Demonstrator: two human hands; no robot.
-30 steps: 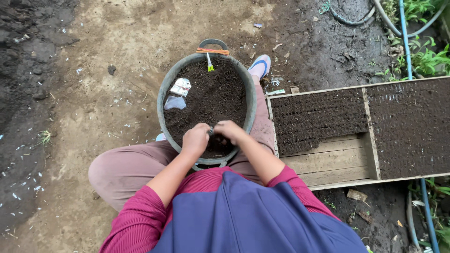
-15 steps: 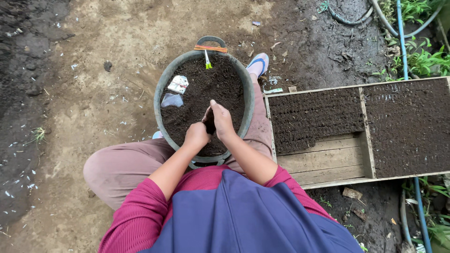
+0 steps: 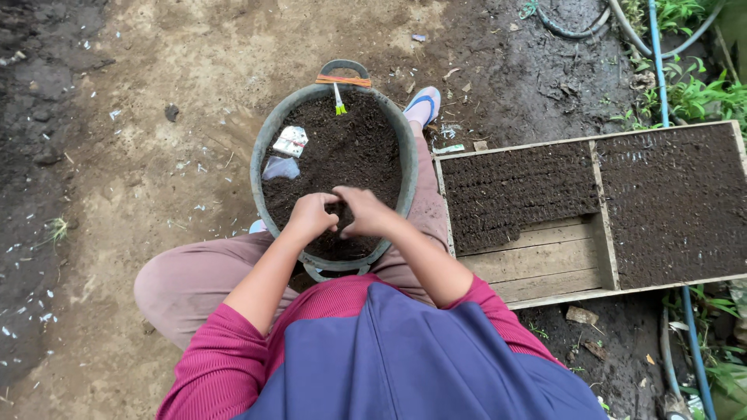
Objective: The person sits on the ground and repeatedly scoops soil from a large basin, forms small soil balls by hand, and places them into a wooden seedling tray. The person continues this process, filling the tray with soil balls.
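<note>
left hand (image 3: 310, 215) curled, fingertips on soil (image 3: 350, 152) | right hand (image 3: 364, 211) curled, meeting left; contents hidden, perhaps a clump | both over tub (image 3: 264, 144) | tray (image 3: 545, 264) beside

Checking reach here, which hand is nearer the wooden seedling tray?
Right. The right hand is over the soil tub's near side, toward the wooden tray; the left hand sits beside it, farther away.

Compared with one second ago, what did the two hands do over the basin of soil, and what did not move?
Half a second ago the right hand stood raised, cupping dark soil; now it is lowered, and the left hand has closed in against it, fingertips together around a small clump. Nothing was let go that I can see. The soil basin, the packets in it and the wooden tray stayed in place.
</note>
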